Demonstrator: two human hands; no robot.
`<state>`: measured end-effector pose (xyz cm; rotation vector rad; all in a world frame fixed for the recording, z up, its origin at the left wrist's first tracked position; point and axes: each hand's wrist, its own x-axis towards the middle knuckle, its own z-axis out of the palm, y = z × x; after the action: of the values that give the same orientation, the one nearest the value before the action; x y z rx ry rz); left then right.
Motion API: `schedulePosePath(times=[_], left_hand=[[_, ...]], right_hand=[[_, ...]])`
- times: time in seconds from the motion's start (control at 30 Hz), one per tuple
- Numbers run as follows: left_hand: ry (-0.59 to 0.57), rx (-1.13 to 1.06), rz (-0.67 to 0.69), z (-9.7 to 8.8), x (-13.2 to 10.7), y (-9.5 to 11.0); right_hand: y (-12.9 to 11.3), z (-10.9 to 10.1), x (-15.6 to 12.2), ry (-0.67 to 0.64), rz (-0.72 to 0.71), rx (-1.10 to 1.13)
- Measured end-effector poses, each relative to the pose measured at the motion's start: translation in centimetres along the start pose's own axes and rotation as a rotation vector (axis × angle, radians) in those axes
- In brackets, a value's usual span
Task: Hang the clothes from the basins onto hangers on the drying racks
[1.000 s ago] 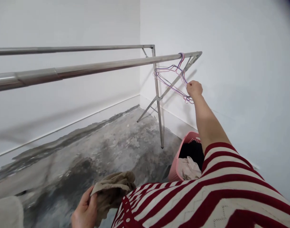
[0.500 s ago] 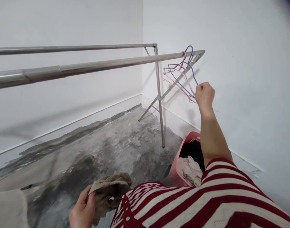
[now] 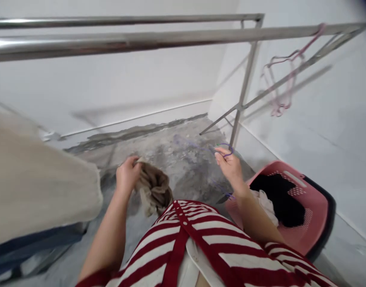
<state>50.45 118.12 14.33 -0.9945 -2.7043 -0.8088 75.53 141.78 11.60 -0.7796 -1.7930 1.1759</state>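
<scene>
My left hand is closed on the edge of a crumpled olive-brown garment, which dangles in front of my body. What kind of garment it is, I cannot tell. In my right hand is a purple clothes hanger, gripped near its hook; the rest of it is smeared by motion. A gap separates the hanger from the garment. Pink hangers hang from the right end of the metal drying rack's front bar.
A pink laundry basket on the floor at right holds black cloth and pale cloth. At left, a beige cloth covers something. The rack's legs stand near the wall corner.
My right hand has taken the purple hanger off the rack and brought it down and left. The left hand has risen with the garment. My view has tilted down.
</scene>
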Motion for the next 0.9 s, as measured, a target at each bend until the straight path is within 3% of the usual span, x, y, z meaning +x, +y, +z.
schedulePosePath(times=[0.03, 0.07, 0.27, 0.47, 0.57, 0.63, 0.73, 0.87, 0.9], left_hand=[[0.0, -0.075, 0.141, -0.6, 0.3, 0.0], [-0.004, -0.092, 0.177, -1.2, 0.5, -0.1], [-0.032, -0.128, 0.282, -3.5, 0.2, -0.6], [-0.092, -0.145, 0.426, -1.1, -2.2, 1.9], [-0.12, -0.144, 0.469, 0.5, -4.1, 3.1], [-0.123, -0.145, 0.489, 0.6, -5.0, 3.1], [-0.1, -0.152, 0.521, -1.1, -5.0, 1.8], [0.199, -0.079, 0.637, -4.9, -2.6, 1.0], [0.202, -0.033, 0.708, -5.5, -1.8, 1.4]], right_hand=[[-0.6, 0.7, -0.7, -0.068, 0.024, 0.006], [-1.0, 1.2, -1.3, -0.132, 0.051, 0.024], [-2.3, 3.9, -4.4, -0.439, 0.12, 0.07], [-1.6, 11.9, -5.8, -0.351, -0.039, 0.046], [-0.8, 14.0, -6.0, -0.284, -0.113, 0.066], [-0.4, 13.6, -5.9, -0.25, -0.121, 0.114], [-0.3, 11.4, -5.2, -0.218, -0.097, 0.202], [-1.2, 8.6, -4.2, -0.234, -0.084, 0.292], [-1.5, 8.2, -4.0, -0.241, -0.089, 0.305]])
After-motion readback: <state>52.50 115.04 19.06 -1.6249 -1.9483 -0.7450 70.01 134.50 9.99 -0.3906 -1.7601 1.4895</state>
